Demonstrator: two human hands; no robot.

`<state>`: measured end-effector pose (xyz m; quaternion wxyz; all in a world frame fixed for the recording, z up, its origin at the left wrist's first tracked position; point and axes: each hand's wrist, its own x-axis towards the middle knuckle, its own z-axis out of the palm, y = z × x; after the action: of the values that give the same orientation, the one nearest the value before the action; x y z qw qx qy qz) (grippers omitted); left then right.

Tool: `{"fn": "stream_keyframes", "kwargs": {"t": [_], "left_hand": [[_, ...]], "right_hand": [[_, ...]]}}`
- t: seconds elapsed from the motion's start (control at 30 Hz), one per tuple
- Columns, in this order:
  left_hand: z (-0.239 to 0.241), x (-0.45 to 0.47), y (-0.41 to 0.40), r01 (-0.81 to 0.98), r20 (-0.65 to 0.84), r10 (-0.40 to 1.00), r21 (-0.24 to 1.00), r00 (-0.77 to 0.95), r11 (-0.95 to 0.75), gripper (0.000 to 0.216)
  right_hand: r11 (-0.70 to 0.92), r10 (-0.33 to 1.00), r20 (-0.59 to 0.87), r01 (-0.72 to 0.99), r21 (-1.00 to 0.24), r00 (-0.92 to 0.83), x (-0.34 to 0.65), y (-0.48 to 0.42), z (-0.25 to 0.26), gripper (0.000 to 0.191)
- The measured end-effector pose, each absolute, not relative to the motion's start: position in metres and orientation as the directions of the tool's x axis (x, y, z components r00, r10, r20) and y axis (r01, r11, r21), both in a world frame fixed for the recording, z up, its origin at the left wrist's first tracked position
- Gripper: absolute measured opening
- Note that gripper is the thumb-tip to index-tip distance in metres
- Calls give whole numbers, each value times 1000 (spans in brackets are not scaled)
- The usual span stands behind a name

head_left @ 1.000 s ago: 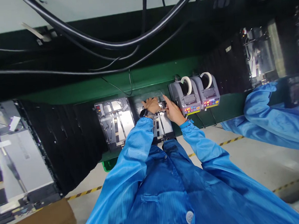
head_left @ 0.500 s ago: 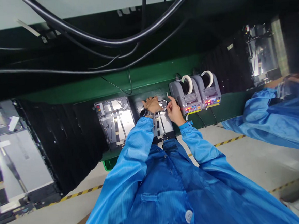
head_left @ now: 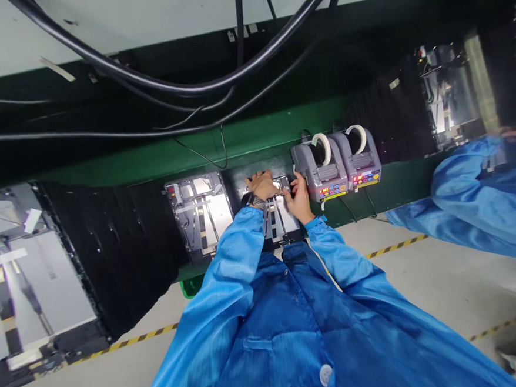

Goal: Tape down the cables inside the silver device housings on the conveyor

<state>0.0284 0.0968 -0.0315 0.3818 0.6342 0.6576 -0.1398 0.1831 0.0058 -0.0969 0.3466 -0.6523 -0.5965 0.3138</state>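
Note:
My left hand [head_left: 263, 186] lies flat with spread fingers on the upper part of a device assembly [head_left: 281, 220] on the green bench. Silvery-white panels and dark ribbon strips show on the assembly below the hand. At the upper right edge of that assembly is my right hand [head_left: 299, 199], its thumb reaching onto the edge and its fingers curled. A small strip of white tape [head_left: 294, 169] sticks up at its index fingertip. The underside of my left palm is hidden.
Two grey tape dispensers [head_left: 324, 168] with lit displays stand right of my hands. A similar assembly [head_left: 201, 212] lies to the left, a larger-looking one [head_left: 38, 279] farther left. Black cables [head_left: 189, 91] hang above. At right is a co-worker's blue sleeve [head_left: 456, 185].
My right hand has come down slightly, and its thumb now reaches the assembly's edge. My left hand stays pressed on the assembly. The view has tilted a little.

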Motion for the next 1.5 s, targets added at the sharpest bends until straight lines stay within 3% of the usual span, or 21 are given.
{"fn": "stream_keyframes", "kwargs": {"t": [0.2,0.37,0.63,0.73,0.83,0.93,1.17,1.5], "left_hand": [[-29,29,98,942,-693,715,292,91,163,65],[-29,29,98,939,-693,715,299,93,168,65],[-18,27,97,937,-680,726,313,106,157,58],[2,15,85,884,-560,824,422,80,200,49],[24,6,53,787,-301,953,577,-42,217,46],[32,11,-1,705,-153,969,664,-196,247,51],[-17,37,-102,645,-255,919,656,-299,392,69],[-44,23,-90,630,-297,897,639,-328,442,70]], "right_hand": [[-47,989,46,598,-800,140,173,-7,-101,78],[-96,989,-4,628,-772,146,166,-10,-96,83],[-85,990,5,626,-775,141,161,-10,-89,78],[-81,991,1,618,-782,131,164,-11,-85,79],[-47,993,28,618,-784,112,165,-14,-72,77],[9,999,27,637,-771,20,160,-17,-56,69],[152,968,-28,673,-724,-249,143,-12,-49,60],[238,920,-41,639,-731,-389,121,-4,-65,57]]}}
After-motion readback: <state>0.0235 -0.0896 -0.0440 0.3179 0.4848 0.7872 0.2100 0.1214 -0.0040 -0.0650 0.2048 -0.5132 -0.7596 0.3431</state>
